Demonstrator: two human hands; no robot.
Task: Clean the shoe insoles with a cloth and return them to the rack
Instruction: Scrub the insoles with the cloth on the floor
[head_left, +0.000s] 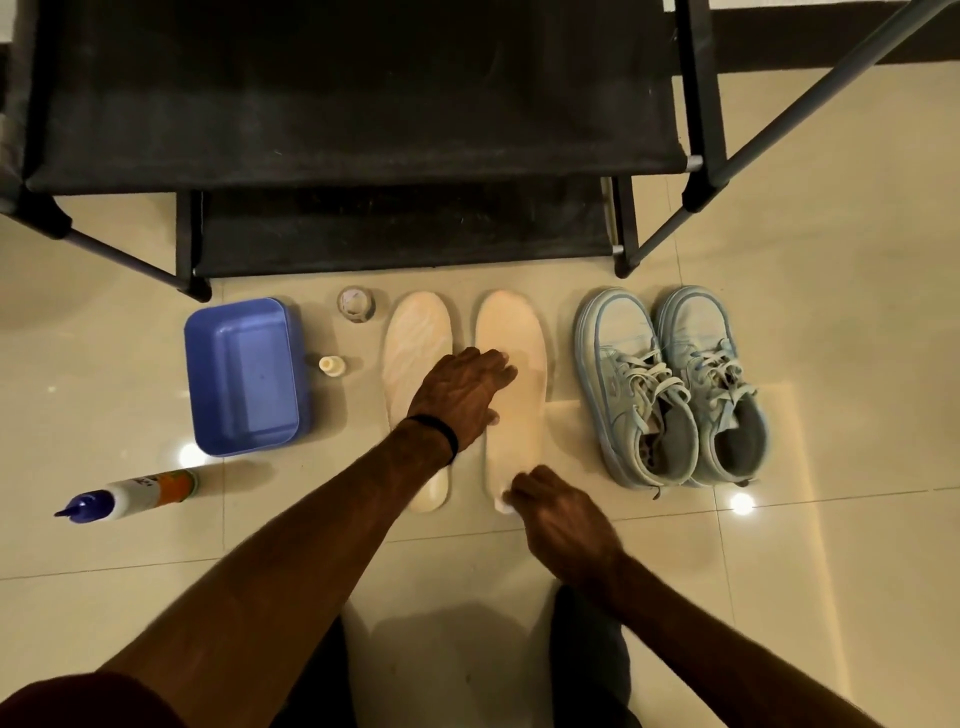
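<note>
Two insoles (511, 395) at centre; two pale-blue shoes (670, 384) at three o'clock; one blue tub (244, 374), one glass jar (356, 304), one small bottle (331, 365) (all nine o'clock); one spray bottle (135, 496) at eight; one rack (353, 130) at twelve.

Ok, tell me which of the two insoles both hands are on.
The insole nearer the shoes: the left hand rests across its middle and the right hand touches its heel end. The other insole, nearer the blue tub, is only crossed by the left wrist.

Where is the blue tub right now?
In the head view, the blue tub sits on the floor at left, before the rack, between the lying bottle and the insoles.
</note>
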